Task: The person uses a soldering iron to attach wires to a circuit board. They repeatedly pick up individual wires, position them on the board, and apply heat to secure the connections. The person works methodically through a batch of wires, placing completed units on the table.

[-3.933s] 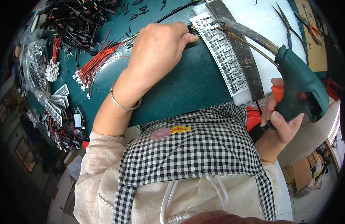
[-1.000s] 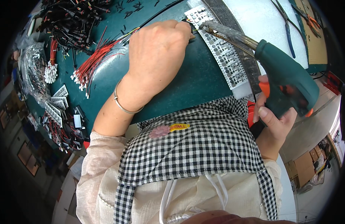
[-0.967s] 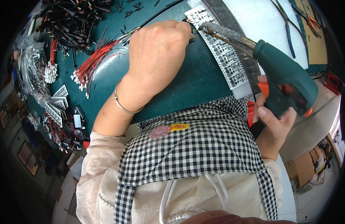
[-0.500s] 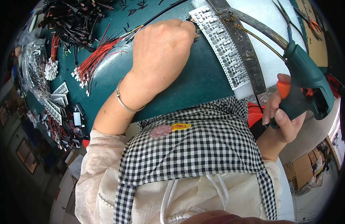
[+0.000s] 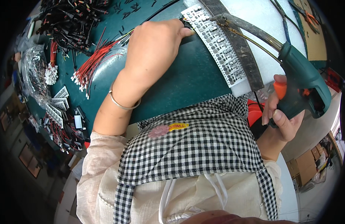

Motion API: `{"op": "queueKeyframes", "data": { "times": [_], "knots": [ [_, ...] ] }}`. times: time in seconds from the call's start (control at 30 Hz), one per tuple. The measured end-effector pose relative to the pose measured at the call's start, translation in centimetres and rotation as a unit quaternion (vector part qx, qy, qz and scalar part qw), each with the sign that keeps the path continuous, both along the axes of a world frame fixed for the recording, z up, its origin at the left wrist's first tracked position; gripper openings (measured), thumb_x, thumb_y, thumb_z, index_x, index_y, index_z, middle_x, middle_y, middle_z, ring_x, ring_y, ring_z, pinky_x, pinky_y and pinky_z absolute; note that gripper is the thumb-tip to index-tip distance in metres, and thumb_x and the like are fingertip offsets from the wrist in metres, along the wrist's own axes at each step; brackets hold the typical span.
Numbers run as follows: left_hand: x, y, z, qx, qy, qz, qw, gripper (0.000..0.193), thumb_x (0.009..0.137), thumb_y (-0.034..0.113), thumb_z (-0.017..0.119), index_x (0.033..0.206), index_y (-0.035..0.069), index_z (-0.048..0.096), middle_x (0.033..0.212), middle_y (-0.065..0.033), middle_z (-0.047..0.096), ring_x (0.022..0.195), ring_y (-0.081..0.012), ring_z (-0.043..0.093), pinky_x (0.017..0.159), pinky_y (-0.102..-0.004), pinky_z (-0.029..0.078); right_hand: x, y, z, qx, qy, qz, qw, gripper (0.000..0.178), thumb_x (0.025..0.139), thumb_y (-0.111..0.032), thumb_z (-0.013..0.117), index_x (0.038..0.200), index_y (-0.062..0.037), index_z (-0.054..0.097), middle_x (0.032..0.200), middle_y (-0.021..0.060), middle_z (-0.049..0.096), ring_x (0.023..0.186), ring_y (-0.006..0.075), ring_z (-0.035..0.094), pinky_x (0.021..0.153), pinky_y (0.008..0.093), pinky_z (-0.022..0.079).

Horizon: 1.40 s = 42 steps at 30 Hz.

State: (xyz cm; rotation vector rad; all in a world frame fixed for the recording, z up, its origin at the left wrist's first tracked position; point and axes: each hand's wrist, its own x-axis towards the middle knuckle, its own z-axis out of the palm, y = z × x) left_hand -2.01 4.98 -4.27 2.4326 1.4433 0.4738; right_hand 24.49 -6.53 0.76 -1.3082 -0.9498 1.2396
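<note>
My left hand (image 5: 152,56) is closed in a pinch at the far left corner of a white circuit board panel (image 5: 221,48). Between its fingertips is the dark end of a cable (image 5: 186,23), with thin yellowish wires reaching the board's edge; the fingers partly hide it. In my right hand (image 5: 282,115) is a green soldering gun (image 5: 305,71) with an orange trigger. Its metal tube angles leftward, and the tip hovers over or touches the far part of a dark bar (image 5: 241,48) lying along the panel; contact cannot be made out.
White foam (image 5: 269,41) lies under the panel. Red wires with white connectors (image 5: 94,67) and a heap of black cables (image 5: 71,26) lie left on the green table (image 5: 195,74). Small boards (image 5: 54,112) sit at the left edge. Pliers (image 5: 310,20) lie far right.
The view has shifted slightly. My left hand has drawn a little to the left, and its thumb shows more. The soldering gun's tip has come slightly left and nearer.
</note>
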Motion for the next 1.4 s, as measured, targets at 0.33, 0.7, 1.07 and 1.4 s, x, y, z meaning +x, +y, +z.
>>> {"op": "queueKeyframes", "data": {
  "times": [0.33, 0.7, 1.07, 1.4],
  "knots": [
    [0.4, -0.6, -0.3, -0.091, -0.109, 0.038, 0.989, 0.022, 0.090, 0.021, 0.066, 0.083, 0.001, 0.066, 0.052, -0.0091, 0.056, 0.042, -0.0152, 0.052, 0.044, -0.0288, 0.040, 0.2, -0.9, 0.1, 0.017, 0.049, -0.021, 0.998, 0.077, 0.067, -0.006, 0.076, 0.128, 0.0166, 0.035, 0.120, 0.0342, 0.052, 0.057, 0.0158, 0.056, 0.043, 0.0242, 0.047],
    [1.5, -1.5, -2.3, 0.030, -0.047, 0.084, 0.995, 0.027, 0.083, 0.026, 0.070, 0.074, 0.003, 0.058, 0.047, -0.0122, 0.054, 0.043, -0.0312, 0.058, 0.042, -0.0406, 0.046, 0.2, -1.9, -0.3, -0.003, 0.040, 0.009, 0.999, 0.077, 0.073, -0.009, 0.075, 0.130, 0.0144, 0.029, 0.126, 0.0303, 0.045, 0.058, 0.0133, 0.051, 0.038, 0.0236, 0.045],
    [1.8, -1.7, -2.4, 0.022, -0.071, 0.095, 0.993, 0.027, 0.088, 0.026, 0.067, 0.077, 0.002, 0.061, 0.053, -0.0115, 0.056, 0.044, -0.0274, 0.056, 0.043, -0.0356, 0.043, -0.5, -2.5, -0.6, -0.026, 0.031, 0.026, 0.999, 0.068, 0.071, -0.003, 0.074, 0.129, 0.0111, 0.040, 0.121, 0.0289, 0.053, 0.058, 0.0139, 0.054, 0.047, 0.0241, 0.047],
    [1.4, -1.5, -2.3, 0.019, -0.068, 0.072, 0.995, 0.022, 0.088, 0.021, 0.068, 0.079, 0.002, 0.061, 0.055, -0.0136, 0.057, 0.047, -0.0299, 0.057, 0.045, -0.0367, 0.044, -1.1, -2.5, -1.2, 0.001, 0.005, 0.019, 1.000, 0.065, 0.073, -0.010, 0.076, 0.122, 0.0171, 0.041, 0.092, 0.0181, 0.054, 0.052, 0.0114, 0.048, 0.040, 0.0234, 0.043]
  ]
}}
